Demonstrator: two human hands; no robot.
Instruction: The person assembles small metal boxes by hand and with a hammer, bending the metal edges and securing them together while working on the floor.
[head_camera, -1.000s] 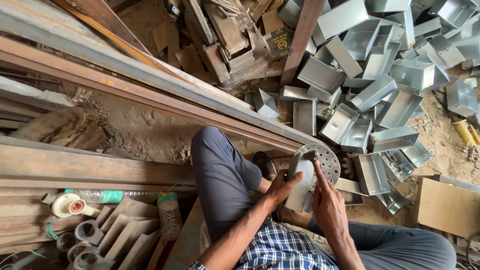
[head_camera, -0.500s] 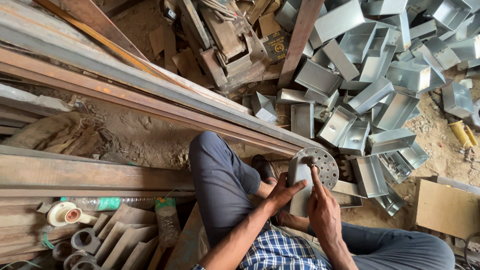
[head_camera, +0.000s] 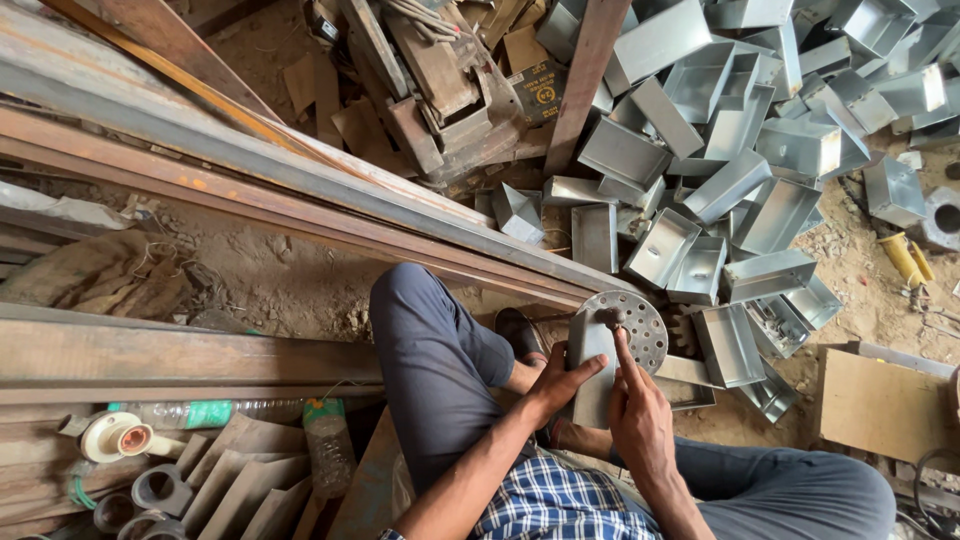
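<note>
I see my left hand (head_camera: 562, 380) wrapped around a grey metal box (head_camera: 592, 368), while my right hand (head_camera: 640, 412) presses its extended forefinger against the perforated round plate (head_camera: 632, 325).

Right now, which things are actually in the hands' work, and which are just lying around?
In hand:
left hand gripping the flat metal piece
right hand, forefinger on the perforated round disc

Lying about:
pile of metal boxes
rusty steel beams
plastic bottle
tape rolls
cardboard piece

Single head cam, looks steeply down at lap, close; floor w/ scrap beyond.
</note>
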